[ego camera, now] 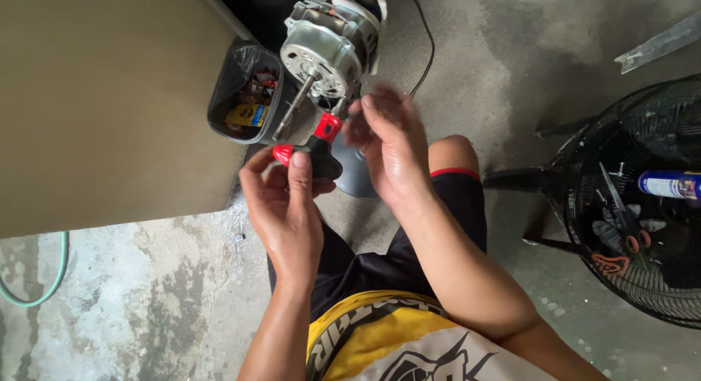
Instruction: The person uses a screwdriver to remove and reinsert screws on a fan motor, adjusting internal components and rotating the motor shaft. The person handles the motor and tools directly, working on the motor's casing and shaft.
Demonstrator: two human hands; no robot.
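Fingers of the left hand (286,206) wrap tight around the red and black screwdriver (312,149), whose tip points up at the silver fan motor (321,56) just past the fingertips. Fingers of the right hand (391,147) curl near that tip, but they look blurry, so I cannot tell if they pinch anything. Beside the left thumb sits a black bin (244,93).

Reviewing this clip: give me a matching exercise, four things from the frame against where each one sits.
Things:
1. screwdriver
2. fan motor
3. black bin
4. fan guard

Places:
A. far right on the floor, tools lying in it
B. gripped in the left hand
C. beside the tan board
D. top centre, shaft pointing down-left

Pairs: 1-B, 2-D, 3-C, 4-A
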